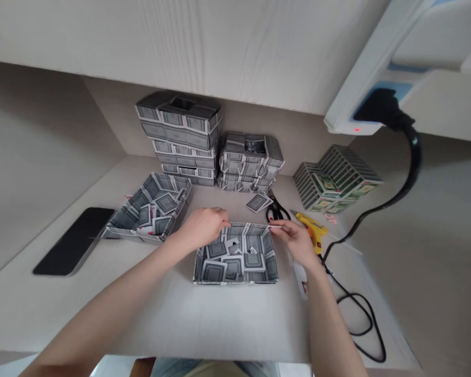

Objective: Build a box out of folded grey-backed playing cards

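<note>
An open, rectangular grey-and-white playing-card box (269, 255) lay long-side crosswise on the pale tabletop (227, 317), bodyward of each grip: the right hand (297, 240) pinched its far right corner; the left hand (204, 226) curled at its far rim, hold unclear.

Card box (270, 256): here it is, open-topped and rectangular, walls of grey-patterned, white-edged playing cards!
Pose: upright on the desk (227, 324), long sides running left to right.
Loose cards (214, 271): strewn across its floor, mostly backs up, black marks peeking out.

black pip (234, 243) on card (228, 243), lettering unreadable
</note>
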`<move>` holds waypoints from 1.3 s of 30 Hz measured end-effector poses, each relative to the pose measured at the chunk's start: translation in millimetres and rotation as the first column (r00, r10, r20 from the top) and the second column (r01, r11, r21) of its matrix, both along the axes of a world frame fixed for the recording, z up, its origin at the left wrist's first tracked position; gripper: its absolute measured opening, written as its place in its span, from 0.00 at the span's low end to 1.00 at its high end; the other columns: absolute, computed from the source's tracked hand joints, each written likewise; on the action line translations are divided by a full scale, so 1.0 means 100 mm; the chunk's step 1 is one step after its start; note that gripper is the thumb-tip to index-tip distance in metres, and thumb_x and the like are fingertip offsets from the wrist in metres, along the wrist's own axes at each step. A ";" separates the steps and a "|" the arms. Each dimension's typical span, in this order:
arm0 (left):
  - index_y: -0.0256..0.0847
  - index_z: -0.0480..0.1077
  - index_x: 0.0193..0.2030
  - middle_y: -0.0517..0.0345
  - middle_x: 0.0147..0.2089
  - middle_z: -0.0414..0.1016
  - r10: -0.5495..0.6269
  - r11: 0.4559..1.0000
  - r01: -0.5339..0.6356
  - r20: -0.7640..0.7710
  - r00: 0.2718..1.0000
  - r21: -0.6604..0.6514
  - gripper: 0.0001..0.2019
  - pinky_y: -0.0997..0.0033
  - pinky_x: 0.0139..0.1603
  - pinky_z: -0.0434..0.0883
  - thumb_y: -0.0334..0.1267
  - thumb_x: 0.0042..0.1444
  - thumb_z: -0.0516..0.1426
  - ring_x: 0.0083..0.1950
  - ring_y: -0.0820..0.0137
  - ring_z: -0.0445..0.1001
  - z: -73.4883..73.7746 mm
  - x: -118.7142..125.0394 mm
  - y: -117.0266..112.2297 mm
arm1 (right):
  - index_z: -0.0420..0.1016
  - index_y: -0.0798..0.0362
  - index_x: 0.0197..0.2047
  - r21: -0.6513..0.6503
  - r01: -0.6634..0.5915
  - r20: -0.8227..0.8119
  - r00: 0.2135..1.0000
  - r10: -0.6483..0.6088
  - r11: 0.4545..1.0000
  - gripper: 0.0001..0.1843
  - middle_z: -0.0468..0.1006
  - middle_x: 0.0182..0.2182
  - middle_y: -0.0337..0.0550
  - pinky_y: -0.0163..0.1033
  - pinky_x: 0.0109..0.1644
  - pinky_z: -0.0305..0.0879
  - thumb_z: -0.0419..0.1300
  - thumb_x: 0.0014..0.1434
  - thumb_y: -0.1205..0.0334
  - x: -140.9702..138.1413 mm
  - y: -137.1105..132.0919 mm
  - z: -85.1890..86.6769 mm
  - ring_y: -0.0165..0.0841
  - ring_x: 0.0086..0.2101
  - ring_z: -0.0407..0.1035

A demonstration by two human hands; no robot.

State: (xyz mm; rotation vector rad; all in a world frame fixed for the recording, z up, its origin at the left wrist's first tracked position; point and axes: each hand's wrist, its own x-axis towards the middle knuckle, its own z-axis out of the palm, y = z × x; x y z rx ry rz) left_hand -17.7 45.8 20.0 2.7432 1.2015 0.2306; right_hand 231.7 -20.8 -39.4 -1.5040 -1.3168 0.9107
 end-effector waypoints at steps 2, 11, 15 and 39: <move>0.41 0.69 0.34 0.56 0.36 0.75 0.010 1.000 -0.009 0.018 1.000 -0.023 0.13 0.73 0.32 0.64 0.43 0.56 0.46 0.34 0.69 0.72 -0.01 -0.05 0.01 | 0.74 0.54 0.36 0.006 0.014 -0.082 0.997 -0.013 1.000 0.15 0.78 0.32 0.45 0.41 0.41 0.66 0.59 0.47 0.53 -0.02 0.01 -0.04 0.35 0.34 0.71; 0.43 0.70 0.35 0.59 0.30 0.75 -0.086 0.975 0.111 0.136 0.987 -0.191 0.16 0.77 0.31 0.62 0.45 0.58 0.44 0.30 0.72 0.71 -0.09 -0.04 0.06 | 0.75 0.54 0.32 0.142 0.158 0.000 0.987 -0.160 0.977 0.13 0.77 0.31 0.42 0.39 0.41 0.64 0.57 0.49 0.54 -0.22 0.05 -0.12 0.33 0.32 0.70; 0.43 0.70 0.34 0.59 0.31 0.75 -0.062 0.980 0.085 0.130 0.990 -0.178 0.15 0.77 0.32 0.61 0.44 0.58 0.44 0.31 0.72 0.71 -0.09 -0.01 0.04 | 0.75 0.53 0.31 0.132 0.190 0.019 0.981 -0.194 0.973 0.12 0.77 0.31 0.42 0.39 0.41 0.65 0.56 0.50 0.54 -0.26 0.05 -0.13 0.34 0.32 0.70; 0.43 0.72 0.30 0.50 0.31 0.76 0.172 0.979 -0.180 -0.092 0.981 -0.092 0.13 0.70 0.31 0.64 0.41 0.52 0.48 0.33 0.65 0.73 -0.08 0.29 -0.15 | 0.73 0.54 0.34 0.037 -0.256 0.433 0.875 0.216 0.966 0.09 0.78 0.32 0.41 0.34 0.38 0.63 0.53 0.50 0.66 -0.61 0.29 0.29 0.31 0.33 0.70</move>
